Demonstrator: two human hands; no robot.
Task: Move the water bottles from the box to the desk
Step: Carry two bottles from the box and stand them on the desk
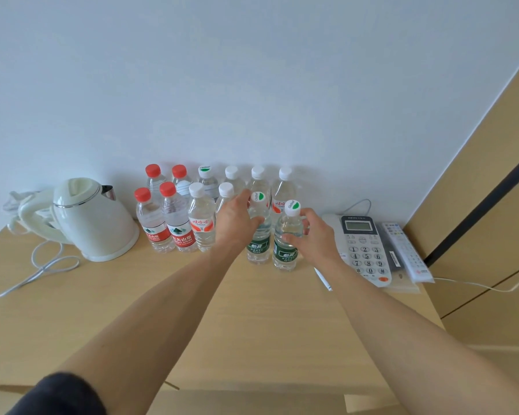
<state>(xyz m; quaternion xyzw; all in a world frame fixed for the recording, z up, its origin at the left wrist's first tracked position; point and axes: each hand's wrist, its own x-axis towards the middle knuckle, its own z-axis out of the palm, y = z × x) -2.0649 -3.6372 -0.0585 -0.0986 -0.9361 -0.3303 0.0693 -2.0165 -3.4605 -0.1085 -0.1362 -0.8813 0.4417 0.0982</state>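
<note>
On the wooden counter (252, 319) against the white wall, each hand grips an upright green-label bottle: left hand (235, 218) on one bottle (258, 235), right hand (313, 232) on its neighbour (286, 244), touching.

At left I see a white kettle (95, 221) with loose cord (47, 266); at right, a telephone (364, 250) beside a remote control (406, 251).

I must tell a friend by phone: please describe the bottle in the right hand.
Find the white phone at the desk's right. The bottle stands just left of it, held by the right hand. It has a green label and is the front row's rightmost bottle.
</note>
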